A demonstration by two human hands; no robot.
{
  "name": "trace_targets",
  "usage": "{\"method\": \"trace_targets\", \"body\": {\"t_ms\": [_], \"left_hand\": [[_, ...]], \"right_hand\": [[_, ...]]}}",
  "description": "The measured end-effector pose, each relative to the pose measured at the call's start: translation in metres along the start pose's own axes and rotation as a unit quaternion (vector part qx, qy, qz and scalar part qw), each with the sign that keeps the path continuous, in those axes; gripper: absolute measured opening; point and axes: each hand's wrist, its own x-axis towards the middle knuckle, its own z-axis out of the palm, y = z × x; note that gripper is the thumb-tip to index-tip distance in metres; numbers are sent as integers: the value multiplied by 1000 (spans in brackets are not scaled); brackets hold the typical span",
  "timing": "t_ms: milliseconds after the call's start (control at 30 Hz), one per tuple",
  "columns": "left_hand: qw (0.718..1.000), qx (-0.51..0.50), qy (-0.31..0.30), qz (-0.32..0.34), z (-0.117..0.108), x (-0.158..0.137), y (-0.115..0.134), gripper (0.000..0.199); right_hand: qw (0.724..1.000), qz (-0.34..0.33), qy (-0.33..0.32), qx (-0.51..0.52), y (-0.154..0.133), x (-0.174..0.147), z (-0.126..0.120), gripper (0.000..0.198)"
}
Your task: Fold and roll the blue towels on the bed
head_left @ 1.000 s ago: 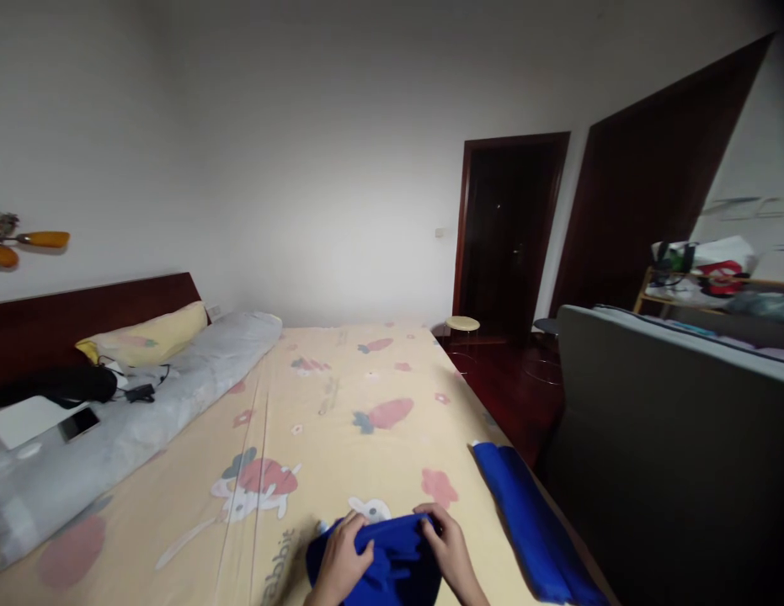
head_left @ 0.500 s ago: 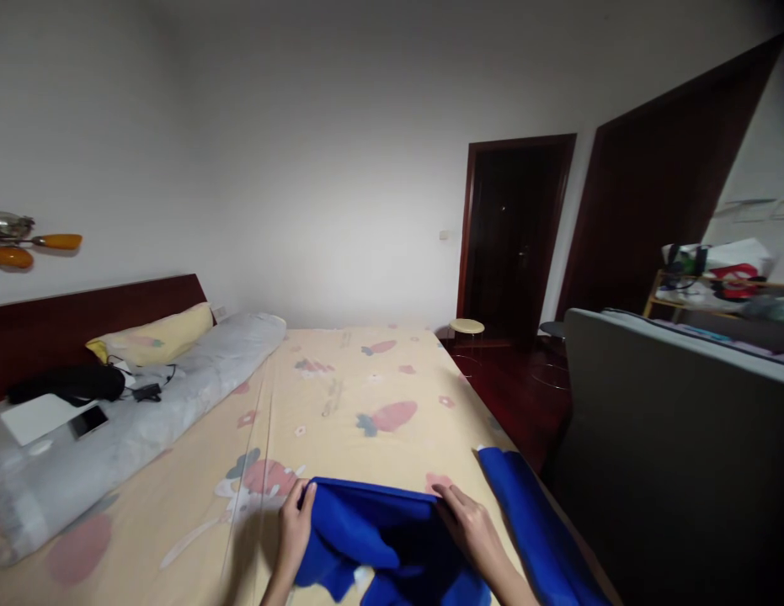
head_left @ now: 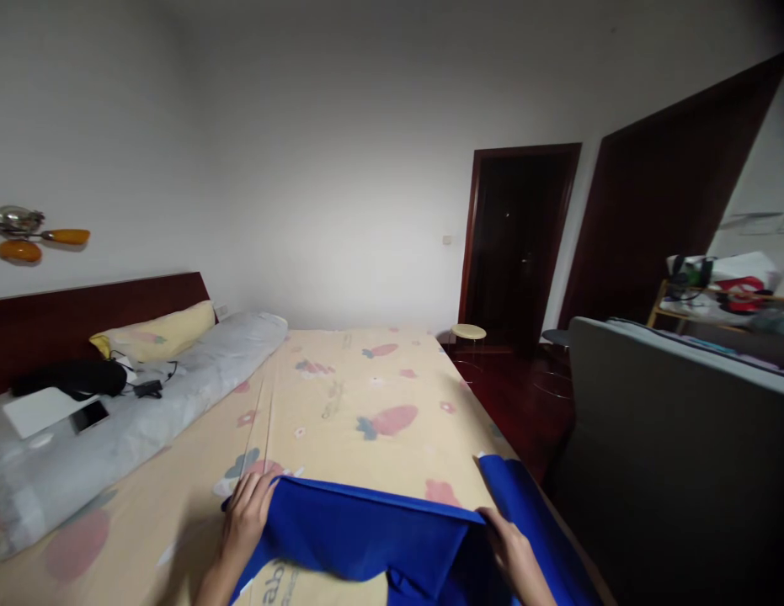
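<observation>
Both hands pinch a blue cloth taut over the near bed: left hand at its left corner, right hand at its right.

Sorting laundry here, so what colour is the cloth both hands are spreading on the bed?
Solid royal blue cloth, clearest in the head view.

The hands have spread the blue cloth wide.

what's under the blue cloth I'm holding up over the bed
Under the lifted blue cloth, the yellow printed bedsheet shows with dark lettering. The left hand and right hand grip its corners; farther under is hidden.
</observation>
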Motion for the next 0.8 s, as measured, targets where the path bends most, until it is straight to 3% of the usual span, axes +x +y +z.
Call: {"method": "trace_targets", "body": {"t_ms": [133, 333, 433, 600, 800], "left_hand": [[999, 38, -27, -2, 1, -14, -35, 32], [992, 28, -97, -81, 3, -49, -87, 36], [981, 2, -151, -118, 1, -61, -101, 44], [955, -82, -178, -221, 3, -77, -122, 27], [923, -137, -218, -286, 16, -103, -132, 29]], "right_hand": [[998, 34, 48, 33, -7, 13, -26, 34], [997, 36, 59, 32, -32, 27, -68, 44], [998, 33, 13, 47, -42, 36, -84, 45], [993, 25, -91, 64, -52, 48, -105, 36], [991, 22, -131, 25, -36, 50, -100, 23]]}}
